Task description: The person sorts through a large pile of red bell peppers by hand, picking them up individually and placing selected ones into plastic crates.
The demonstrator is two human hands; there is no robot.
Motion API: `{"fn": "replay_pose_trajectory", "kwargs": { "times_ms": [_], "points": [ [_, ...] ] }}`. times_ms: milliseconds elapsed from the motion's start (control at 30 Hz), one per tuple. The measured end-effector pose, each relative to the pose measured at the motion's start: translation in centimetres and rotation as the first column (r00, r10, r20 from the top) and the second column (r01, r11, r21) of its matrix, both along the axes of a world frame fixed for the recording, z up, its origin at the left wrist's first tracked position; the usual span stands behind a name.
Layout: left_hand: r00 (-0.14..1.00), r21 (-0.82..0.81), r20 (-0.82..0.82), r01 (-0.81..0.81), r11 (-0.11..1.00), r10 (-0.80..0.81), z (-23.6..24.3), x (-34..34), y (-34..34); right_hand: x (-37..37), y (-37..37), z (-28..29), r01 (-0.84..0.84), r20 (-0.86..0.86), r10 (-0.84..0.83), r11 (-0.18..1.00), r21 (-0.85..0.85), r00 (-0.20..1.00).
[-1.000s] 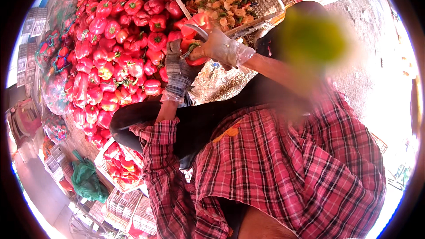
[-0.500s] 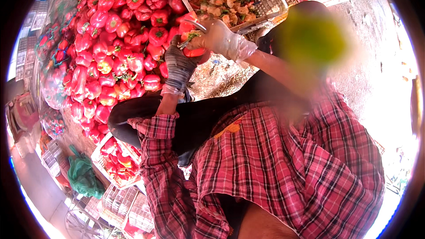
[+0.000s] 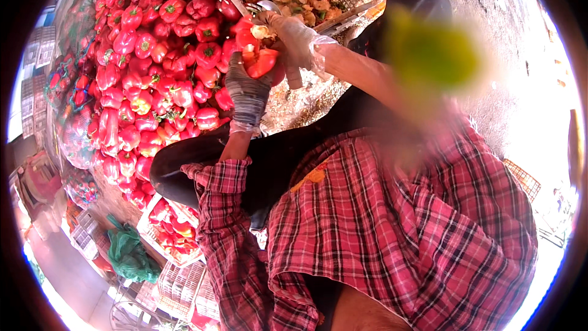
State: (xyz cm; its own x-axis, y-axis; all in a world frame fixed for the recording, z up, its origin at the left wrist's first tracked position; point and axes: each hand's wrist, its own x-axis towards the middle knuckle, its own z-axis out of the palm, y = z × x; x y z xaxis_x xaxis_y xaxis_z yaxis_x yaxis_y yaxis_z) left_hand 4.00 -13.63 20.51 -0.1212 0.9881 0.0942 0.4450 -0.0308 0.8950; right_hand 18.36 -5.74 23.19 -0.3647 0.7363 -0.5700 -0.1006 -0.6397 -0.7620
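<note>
An opened red bell pepper is in my left hand, which wears a grey striped glove and is closed round it from below. My right hand, in a pale glove with clear plastic at the wrist, is closed at the pepper's upper side. A shiny metal tool with a rounded end sticks out past its fingers; its exact kind is unclear. Between the right fingertips and the pepper shows a pale seed core. Both hands are beside a large heap of whole red bell peppers.
A plastic crate holding pale cores and green stems stands beyond my right hand. Near my left knee is a white crate of red pepper pieces. A green net bag lies farther left. A blurred yellow-green shape hides part of the right.
My right hand has moved slightly left and up, and the tool's rounded end now points up. The pale core has come into sight at the pepper's top. The view has shifted a little.
</note>
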Motion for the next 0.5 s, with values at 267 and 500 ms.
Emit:
{"fn": "replay_pose_trajectory", "kwargs": {
  "times_ms": [267, 500],
  "points": [
    [0.47, -0.147, 0.88, 0.153, 0.977, 0.059, 0.8, -2.4, 0.8, 4.5, 4.4, -1.3, 0.241, 0.073, -0.244, 0.969, 0.045, 0.967],
    [0.239, -0.154, 0.968, 0.295, 0.943, 0.083, 0.2, -4.4, 1.1, 2.4, 2.8, -3.0, -0.396, 0.532, 0.176, 0.856, 0.334, 0.828]
  ]
}}
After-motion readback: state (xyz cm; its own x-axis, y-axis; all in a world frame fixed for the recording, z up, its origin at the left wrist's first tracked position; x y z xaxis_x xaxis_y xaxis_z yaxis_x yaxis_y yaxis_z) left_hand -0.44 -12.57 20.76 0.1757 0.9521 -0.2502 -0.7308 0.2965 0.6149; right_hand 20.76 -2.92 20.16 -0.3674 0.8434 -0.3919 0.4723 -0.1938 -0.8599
